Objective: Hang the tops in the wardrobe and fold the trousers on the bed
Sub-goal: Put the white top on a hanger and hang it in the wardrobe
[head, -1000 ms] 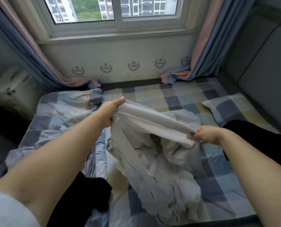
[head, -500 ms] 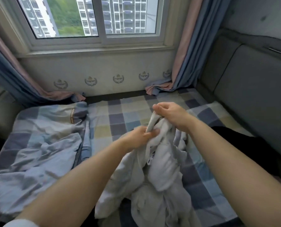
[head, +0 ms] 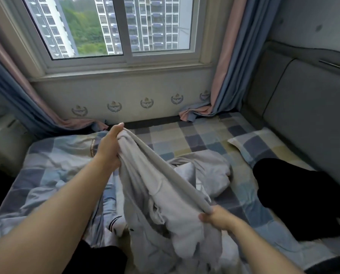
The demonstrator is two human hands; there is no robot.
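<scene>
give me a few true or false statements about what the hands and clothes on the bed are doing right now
1. Both hands hold the same grey garment. True.
2. The left hand lies flat on the checked bedsheet. False: it is raised, its grip closed on one end of the garment's edge.
3. The right hand grips the garment nearer the camera than the left. True.
4. The black garment lies folded on the pillow. False: it lies unfolded on the sheet beside the pillow, near the headboard.
5. The curtains cover the window. False: they hang at its sides.
</scene>
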